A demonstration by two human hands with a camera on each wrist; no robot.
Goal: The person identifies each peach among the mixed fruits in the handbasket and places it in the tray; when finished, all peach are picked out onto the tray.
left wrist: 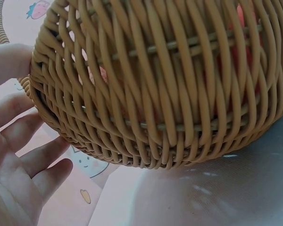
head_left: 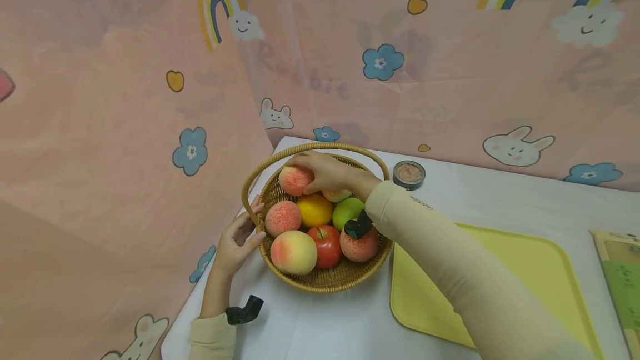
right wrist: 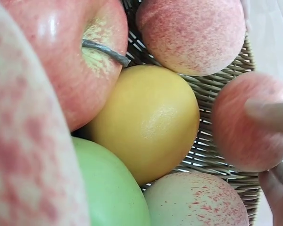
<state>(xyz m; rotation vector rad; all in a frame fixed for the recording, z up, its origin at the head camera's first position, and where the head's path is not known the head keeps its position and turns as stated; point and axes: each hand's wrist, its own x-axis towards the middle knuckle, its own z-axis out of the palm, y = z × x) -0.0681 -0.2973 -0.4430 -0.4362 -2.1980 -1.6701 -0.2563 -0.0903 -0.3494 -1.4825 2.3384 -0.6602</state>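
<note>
A wicker basket (head_left: 320, 288) with a tall arched handle holds several fruits. At its far left side, my right hand (head_left: 327, 171) grips a pink peach (head_left: 296, 180); in the right wrist view the thumb lies across this peach (right wrist: 247, 127). My left hand (head_left: 235, 240) holds the basket's left edge by the foot of the handle, thumb and fingers against the rim. Around the basket lie another pink peach (head_left: 283, 218), a pale yellow peach (head_left: 294, 253), a red apple (head_left: 326, 246), a yellow-orange round fruit (head_left: 315, 210) and a green fruit (head_left: 346, 213). My right wrist partly hides a reddish fruit (head_left: 359, 246).
To the basket's right lies a yellow tray (head_left: 530, 260), partly under my right forearm. A small round tin (head_left: 409, 174) stands behind it near the wall. At the far right edge is a green and tan flat item (head_left: 620, 282). Patterned pink cloth (head_left: 320, 71) backs the white table.
</note>
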